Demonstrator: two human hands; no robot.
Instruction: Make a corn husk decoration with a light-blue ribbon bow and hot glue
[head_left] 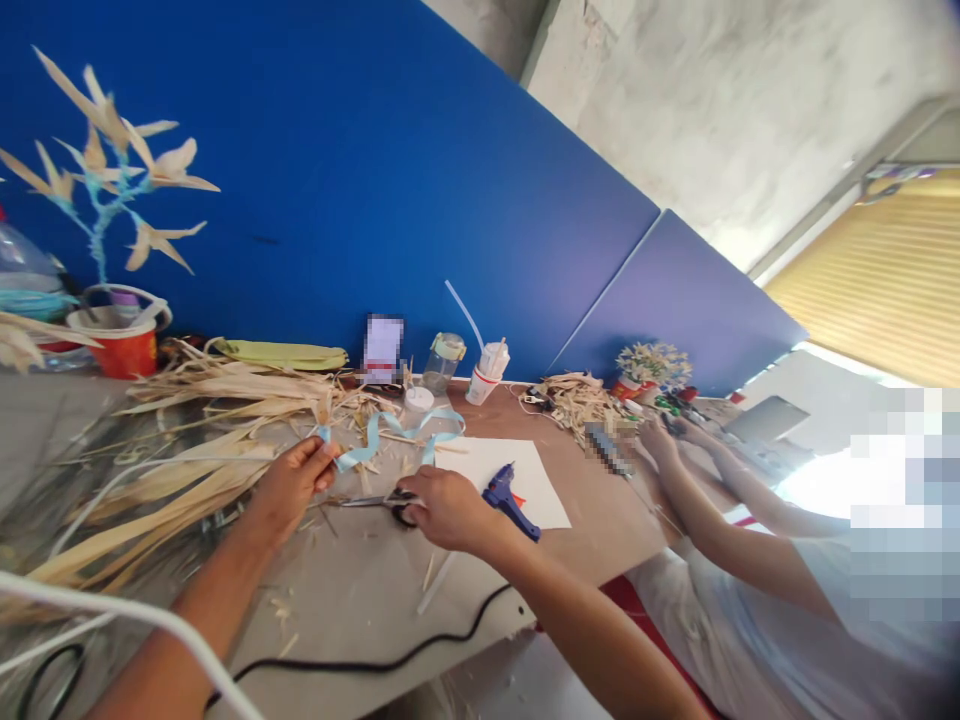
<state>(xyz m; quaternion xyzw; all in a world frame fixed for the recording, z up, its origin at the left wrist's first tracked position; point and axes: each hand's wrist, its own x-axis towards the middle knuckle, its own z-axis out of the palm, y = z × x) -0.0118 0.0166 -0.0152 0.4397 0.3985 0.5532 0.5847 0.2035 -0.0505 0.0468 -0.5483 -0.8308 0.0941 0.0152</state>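
Observation:
My left hand (291, 482) pinches the end of a light blue ribbon (390, 432) that curls across the table toward the right. A small dried husk piece (325, 410) sticks up just above my fingers. My right hand (442, 508) rests on the table with its fingers closed on the handles of a pair of scissors (375, 500), whose blades point left toward my other hand. A blue glue gun (508, 500) lies just right of that hand, on a white sheet of paper (502, 470).
Dried corn husks (187, 440) pile up at the left. A red cup (120, 345) holds a husk-flower stem. A jar (442, 362) and white cup (487, 372) stand by the blue partition (375, 180). A black cable (360, 662) runs along the front edge. Another person's arms (720, 520) work at the right.

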